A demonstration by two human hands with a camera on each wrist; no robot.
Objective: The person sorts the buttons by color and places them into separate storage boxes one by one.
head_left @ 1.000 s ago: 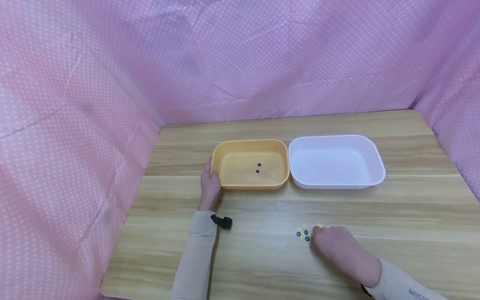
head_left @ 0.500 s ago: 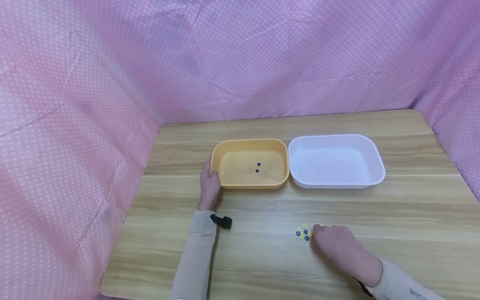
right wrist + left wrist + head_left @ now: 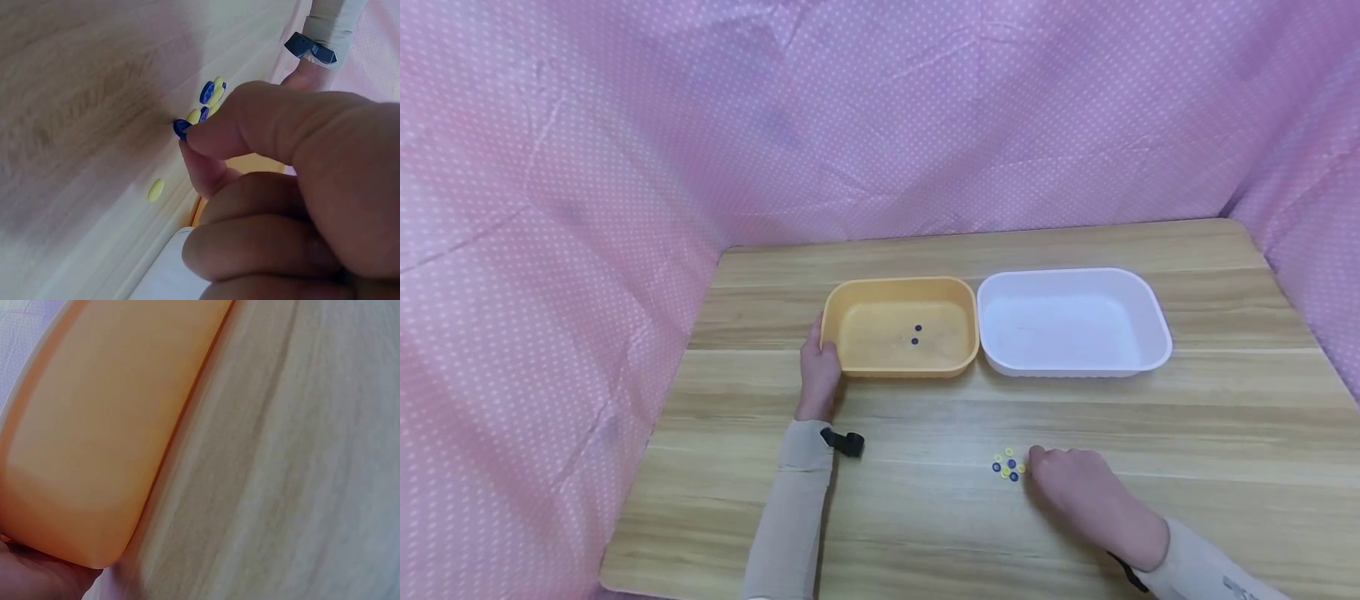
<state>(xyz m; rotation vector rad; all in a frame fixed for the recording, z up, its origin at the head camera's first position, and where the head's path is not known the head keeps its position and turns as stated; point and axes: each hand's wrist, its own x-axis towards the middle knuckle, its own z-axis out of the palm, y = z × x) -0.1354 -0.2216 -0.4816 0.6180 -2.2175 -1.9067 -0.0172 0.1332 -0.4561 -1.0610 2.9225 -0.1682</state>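
My left hand (image 3: 820,373) holds the left end of a yellow-orange plastic tub (image 3: 880,372), thumb at its near corner. In the left wrist view the hand (image 3: 40,575) shows only partly, at the tub's (image 3: 106,425) corner. Two dark blue buttons (image 3: 915,341) lie inside the tub. Close over the table, my right hand (image 3: 1086,492) is beside a small cluster of blue and yellow buttons (image 3: 1012,464). The right wrist view shows its thumb and index finger pinching a blue button (image 3: 181,129), the other fingers curled. A lone yellow button (image 3: 156,190) lies apart from the cluster.
A white plastic tub (image 3: 1075,367) stands right against the yellow-orange one, to its right. Both rest on a wood-grain table (image 3: 925,517). Pink dotted cloth (image 3: 880,125) hangs behind the table and at its sides.
My right hand has shifted very slightly right, and the lone yellow button near its fingertips is now hidden in the head view. The left hand and both tubs stay put.
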